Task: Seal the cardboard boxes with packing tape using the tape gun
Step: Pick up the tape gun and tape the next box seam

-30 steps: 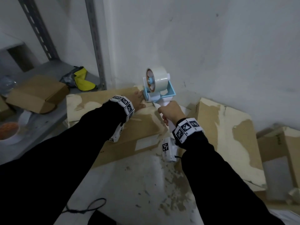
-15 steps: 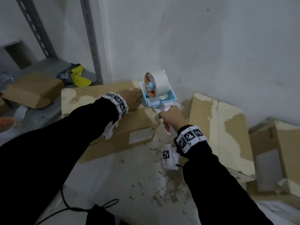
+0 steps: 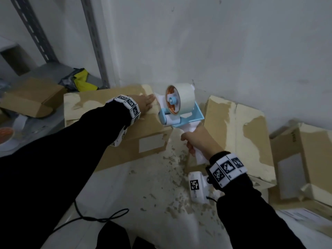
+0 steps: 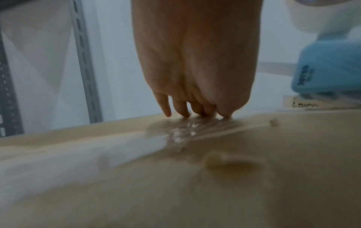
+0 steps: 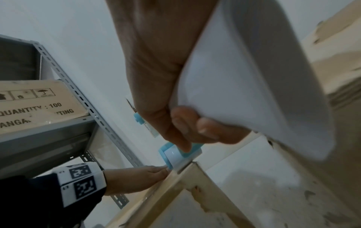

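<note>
A worn cardboard box [image 3: 115, 133] lies on the floor against the wall. My left hand [image 3: 143, 105] lies flat on its top near the far right corner, and its straight fingertips [image 4: 185, 113] press down on clear tape [image 4: 187, 128]. A blue and white tape gun [image 3: 179, 108] with a pale tape roll [image 3: 183, 99] sits at the box's right end. My right hand [image 3: 199, 141] grips its white handle [image 5: 254, 86], fingers curled round it. The gun's blue front [image 5: 179, 155] meets the box corner just beside my left fingertips.
A second torn box [image 3: 237, 133] leans at the right of the gun, more boxes [image 3: 305, 159] further right. A grey metal shelf [image 3: 53, 72] at the left holds a small box [image 3: 30, 96] and a yellow item [image 3: 82, 81]. Cardboard scraps [image 3: 170, 177] and a black cable [image 3: 100, 218] lie on the floor.
The tape gun has tilted and shifted right, off the box top towards its right end. My left hand has stayed pressed on the box top.
</note>
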